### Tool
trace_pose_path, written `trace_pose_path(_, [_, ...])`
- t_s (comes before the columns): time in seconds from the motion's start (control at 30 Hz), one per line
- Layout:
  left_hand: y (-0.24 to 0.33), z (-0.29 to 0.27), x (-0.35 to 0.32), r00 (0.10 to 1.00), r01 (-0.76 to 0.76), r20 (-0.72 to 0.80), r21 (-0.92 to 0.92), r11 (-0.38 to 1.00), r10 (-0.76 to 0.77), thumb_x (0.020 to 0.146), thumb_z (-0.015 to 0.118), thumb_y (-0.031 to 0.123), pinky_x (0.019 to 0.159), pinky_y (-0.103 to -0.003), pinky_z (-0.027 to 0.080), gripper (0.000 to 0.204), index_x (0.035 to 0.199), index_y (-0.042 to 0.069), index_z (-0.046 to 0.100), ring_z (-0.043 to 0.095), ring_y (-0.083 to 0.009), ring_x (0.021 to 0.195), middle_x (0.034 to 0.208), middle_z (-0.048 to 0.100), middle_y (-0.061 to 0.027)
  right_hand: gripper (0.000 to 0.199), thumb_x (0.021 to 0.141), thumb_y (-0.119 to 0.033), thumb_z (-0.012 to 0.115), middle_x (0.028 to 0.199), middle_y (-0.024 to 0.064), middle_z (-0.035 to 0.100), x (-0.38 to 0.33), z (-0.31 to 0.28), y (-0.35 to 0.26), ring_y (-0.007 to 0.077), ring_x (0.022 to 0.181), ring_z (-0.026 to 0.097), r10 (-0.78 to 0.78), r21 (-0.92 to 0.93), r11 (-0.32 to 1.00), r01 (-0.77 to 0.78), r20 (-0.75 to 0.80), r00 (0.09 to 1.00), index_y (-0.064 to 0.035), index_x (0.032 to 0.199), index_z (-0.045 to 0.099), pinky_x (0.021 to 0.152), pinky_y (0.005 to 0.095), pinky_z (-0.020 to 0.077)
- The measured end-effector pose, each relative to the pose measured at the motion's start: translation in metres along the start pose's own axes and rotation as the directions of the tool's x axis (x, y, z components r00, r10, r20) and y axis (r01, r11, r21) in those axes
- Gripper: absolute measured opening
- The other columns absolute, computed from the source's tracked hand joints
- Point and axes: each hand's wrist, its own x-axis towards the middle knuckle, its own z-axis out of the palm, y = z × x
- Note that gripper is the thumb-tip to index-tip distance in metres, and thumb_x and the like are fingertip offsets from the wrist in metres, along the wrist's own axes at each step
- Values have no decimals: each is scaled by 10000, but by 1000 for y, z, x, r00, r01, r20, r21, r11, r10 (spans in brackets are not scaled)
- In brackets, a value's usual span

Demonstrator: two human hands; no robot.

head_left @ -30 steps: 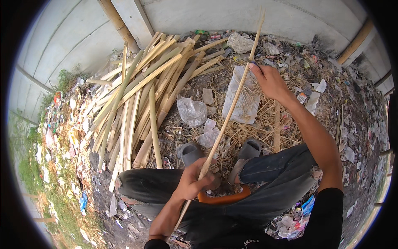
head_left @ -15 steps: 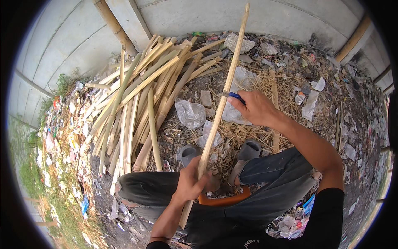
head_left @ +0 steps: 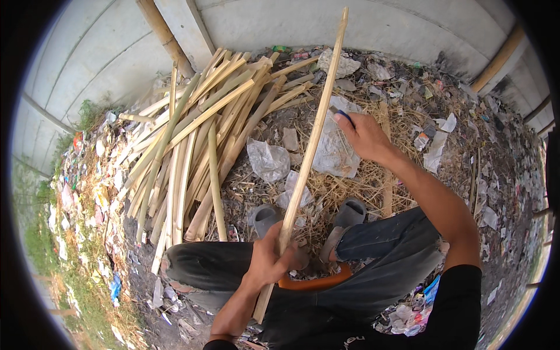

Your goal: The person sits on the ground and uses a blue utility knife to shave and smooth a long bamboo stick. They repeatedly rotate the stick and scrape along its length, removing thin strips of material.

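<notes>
Long pale split-bamboo strip (head_left: pixel 309 140) gripped low by left hand (head_left: pixel 269 259); right hand (head_left: pixel 364 135) closed on blue-handled tool (head_left: pixel 343 115). Strip judged light, stiff, splintery.

From my feed I see a black long sleeve (head_left: pixel 452 309) pushed up above the elbow behind my right hand (head_left: pixel 364 135), so the forearm is bare. Behind my left hand (head_left: pixel 267 261) only a black cuff shows at the frame's edge. Below both hands are dark grey trousers (head_left: pixel 385 259), worn and dusty, and grey rubber sandals (head_left: pixel 350 213).
</notes>
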Motion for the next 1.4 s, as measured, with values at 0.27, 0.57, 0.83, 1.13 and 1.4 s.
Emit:
trace_pose_path(0.27, [0,11,-5,980,-122,146,-81,989,133,885,768,178,665,-364,537,513,1332,-5,593,714,-313,701,812,688,-195,633,1074,-552,433,590,26,458,15,-93,114,186,526,434,530,434,811,-392,-264,806,-1,782,545,540,387,357])
trace_pose_path(0.57, [-35,23,9,999,-53,-30,-386,921,45,969,672,134,730,-280,514,522,1437,-39,517,601,-85,828,920,664,-51,409,1057,-368,571,592,93,524,-61,-25,-52,223,495,485,-146,232,967,108,155,977,-1,878,579,513,392,384])
trace_pose_path(0.83, [-44,28,13,996,-72,-82,-349,934,46,945,685,126,665,-285,511,580,1449,-85,491,591,-85,746,895,697,-106,447,1042,-430,580,617,230,615,-119,53,-88,474,616,645,-321,89,942,323,518,793,-4,909,615,584,528,519])
trace_pose_path(1.13, [-37,25,0,997,-74,-37,-315,946,66,928,720,149,635,-296,519,600,1436,-88,506,626,-100,692,831,708,-135,550,1078,-472,512,548,174,538,-52,11,-59,361,507,573,-94,91,993,74,252,963,5,829,625,526,457,446])
trace_pose_path(1.4, [-28,15,1,997,-71,-45,-145,987,65,954,688,120,619,-263,525,544,1437,-63,517,649,-79,664,816,688,-67,480,1054,-415,559,598,201,595,-93,49,-69,404,557,613,-204,43,978,203,375,904,18,859,634,562,491,484])
